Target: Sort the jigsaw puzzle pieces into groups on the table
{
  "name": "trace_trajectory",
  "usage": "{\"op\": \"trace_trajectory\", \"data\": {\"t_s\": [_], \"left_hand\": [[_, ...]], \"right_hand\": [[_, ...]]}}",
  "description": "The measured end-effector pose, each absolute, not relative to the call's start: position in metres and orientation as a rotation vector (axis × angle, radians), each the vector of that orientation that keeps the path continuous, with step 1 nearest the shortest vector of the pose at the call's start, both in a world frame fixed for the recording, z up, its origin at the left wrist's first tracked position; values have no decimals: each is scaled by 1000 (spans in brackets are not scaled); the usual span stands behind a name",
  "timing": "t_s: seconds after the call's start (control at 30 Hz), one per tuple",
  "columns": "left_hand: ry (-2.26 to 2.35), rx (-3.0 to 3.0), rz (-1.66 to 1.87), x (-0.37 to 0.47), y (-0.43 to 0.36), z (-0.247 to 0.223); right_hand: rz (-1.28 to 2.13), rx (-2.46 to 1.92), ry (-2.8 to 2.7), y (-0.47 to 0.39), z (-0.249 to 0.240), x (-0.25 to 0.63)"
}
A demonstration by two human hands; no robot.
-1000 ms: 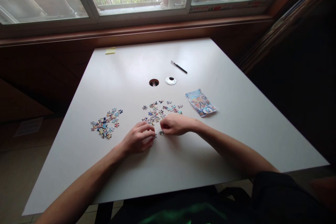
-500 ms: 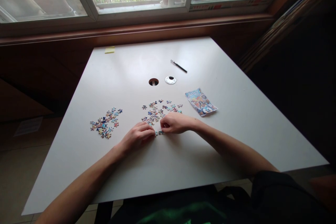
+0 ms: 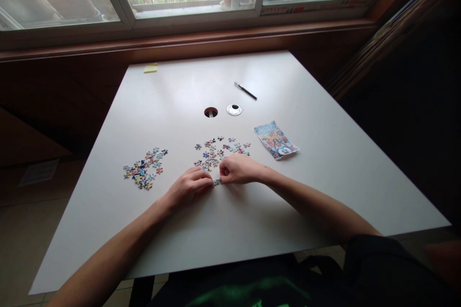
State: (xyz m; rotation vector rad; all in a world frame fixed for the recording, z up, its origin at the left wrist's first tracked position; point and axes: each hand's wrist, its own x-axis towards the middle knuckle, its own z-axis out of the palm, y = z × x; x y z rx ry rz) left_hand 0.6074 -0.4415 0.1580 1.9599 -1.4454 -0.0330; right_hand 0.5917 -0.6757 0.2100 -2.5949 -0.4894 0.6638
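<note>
Where the fingertips meet: left hand (image 3: 190, 188) and right hand (image 3: 238, 169) drawn together on the white table (image 3: 324, 172), both curled, both pinching the same small joined puzzle pieces (image 3: 217, 182). Pieces flat on the tabletop, squeezed in the narrow gap between the two hands, at 2 o'clock from the left hand and 8 o'clock from the right; too small to tell the print on them.

Just beyond the knuckles, at 12 o'clock: a loose scatter of puzzle pieces (image 3: 220, 149), its near edge just beside the right hand. At 9 o'clock, well apart from the left hand: a second cluster of pieces (image 3: 144, 169). At 2 o'clock from the right hand: a colourful printed picture card (image 3: 275, 140), lying flat and slightly skewed.

Farther out toward 12 o'clock: a round cable hole (image 3: 211, 112), beside it a metal grommet ring (image 3: 234, 110), then a dark pen (image 3: 245, 91). At the far left corner, a yellow sticky pad (image 3: 150, 68).
</note>
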Motion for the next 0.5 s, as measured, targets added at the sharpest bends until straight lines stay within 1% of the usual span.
{"op": "trace_trajectory", "data": {"t_s": [0.5], "left_hand": [[-1532,2000,18,610,-440,158]], "right_hand": [[650,-2619,-439,-672,209,590]]}}
